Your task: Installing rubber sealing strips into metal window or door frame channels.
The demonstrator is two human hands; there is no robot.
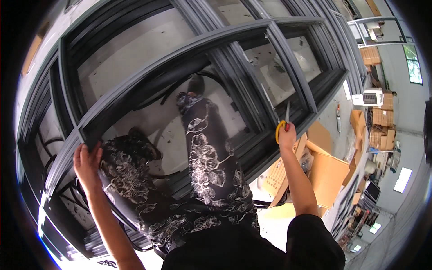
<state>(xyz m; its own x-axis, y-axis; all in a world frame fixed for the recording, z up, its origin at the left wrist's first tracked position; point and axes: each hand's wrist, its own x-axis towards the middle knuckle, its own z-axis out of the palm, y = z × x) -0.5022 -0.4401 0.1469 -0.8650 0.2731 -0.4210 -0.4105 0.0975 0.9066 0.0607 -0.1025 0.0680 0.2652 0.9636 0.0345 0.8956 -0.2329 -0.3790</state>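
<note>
My right hand point(287, 135) is closed around the handle of a pair of scissors point(282, 128) with yellow and red grips. The blades point up and away, over the right part of a dark grey window frame point(306, 81). On the left, my left hand point(87, 162) touches the near corner of that frame, its fingers stretched out and apart. Whether a thin strip lies under those fingers is too dark to tell. Black cord or strip point(216, 77) curves across the floor inside the frame, around my legs in dark flowered trousers.
More dark frames point(130, 18) lie stacked beyond and at the left. An opened cardboard box point(328, 173) stands to the right, near my right forearm. A tube with a nozzle point(338, 118) is on the floor. Cartons point(382, 117) and a white slatted box point(371, 98) are further right.
</note>
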